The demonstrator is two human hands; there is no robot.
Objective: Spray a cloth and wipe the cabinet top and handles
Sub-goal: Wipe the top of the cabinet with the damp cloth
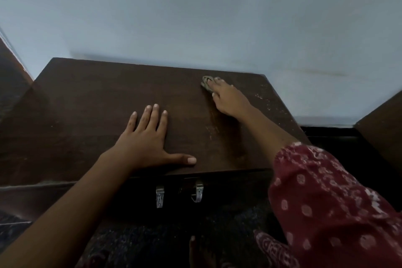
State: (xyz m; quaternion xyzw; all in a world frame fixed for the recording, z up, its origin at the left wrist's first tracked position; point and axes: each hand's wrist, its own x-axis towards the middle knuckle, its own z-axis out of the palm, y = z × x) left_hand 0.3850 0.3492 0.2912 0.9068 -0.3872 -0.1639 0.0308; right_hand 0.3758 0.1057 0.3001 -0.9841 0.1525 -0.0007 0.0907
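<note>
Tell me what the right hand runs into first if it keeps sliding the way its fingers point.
Probably the wall. The right hand presses the cloth near the cabinet top's back edge, fingers pointing away and slightly left; only bare wood shows before the wall, though depth is hard to judge.

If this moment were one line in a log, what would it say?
step: wiping top | right hand: pressing cloth on cabinet top, far right | left hand: flat, empty | handles: untouched

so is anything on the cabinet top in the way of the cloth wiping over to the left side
Only the left hand, flat on the cabinet top near its front edge. The right hand presses the cloth at the back; that strip looks clear.
</note>
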